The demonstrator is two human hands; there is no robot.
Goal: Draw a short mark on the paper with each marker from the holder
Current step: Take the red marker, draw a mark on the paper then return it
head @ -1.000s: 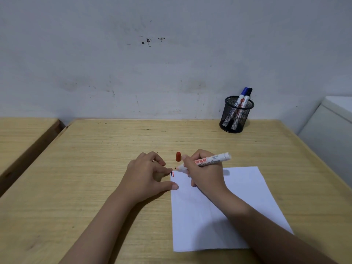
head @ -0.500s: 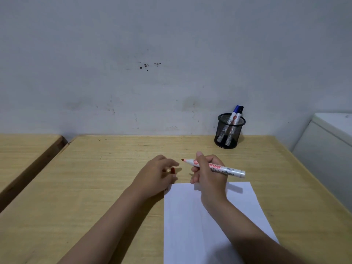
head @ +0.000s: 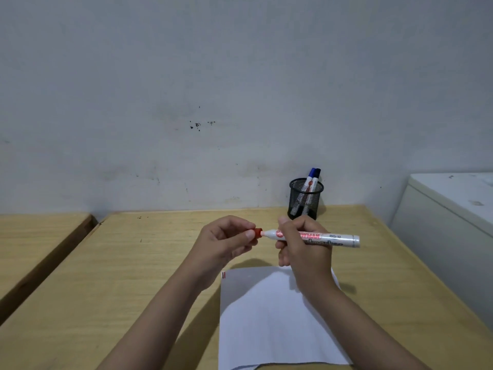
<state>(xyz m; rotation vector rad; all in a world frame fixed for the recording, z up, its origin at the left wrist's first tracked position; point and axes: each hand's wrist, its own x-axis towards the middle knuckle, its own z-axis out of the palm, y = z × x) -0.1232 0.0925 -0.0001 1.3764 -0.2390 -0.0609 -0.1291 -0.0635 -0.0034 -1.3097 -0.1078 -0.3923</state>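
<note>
My right hand point(head: 301, 249) grips a white marker point(head: 333, 239) level above the table, its tip pointing left. My left hand point(head: 225, 243) pinches the red cap point(head: 257, 233) against that tip. Below both hands lies a white sheet of paper point(head: 272, 321), with short marks point(head: 223, 275) at its top left corner, one of them red. A black mesh holder point(head: 305, 200) stands at the back of the table near the wall, with a blue-capped marker point(head: 310, 175) and a dark-capped marker point(head: 317, 174) upright in it.
The wooden table point(head: 149, 265) reaches the grey wall. A second wooden table point(head: 32, 236) stands to the left across a narrow gap. A white cabinet point(head: 450, 220) borders the right edge.
My right hand lifted the marker off the paper and turned it level. My left hand picked the red cap off the table and brought it onto the tip. The view tilted upward.
</note>
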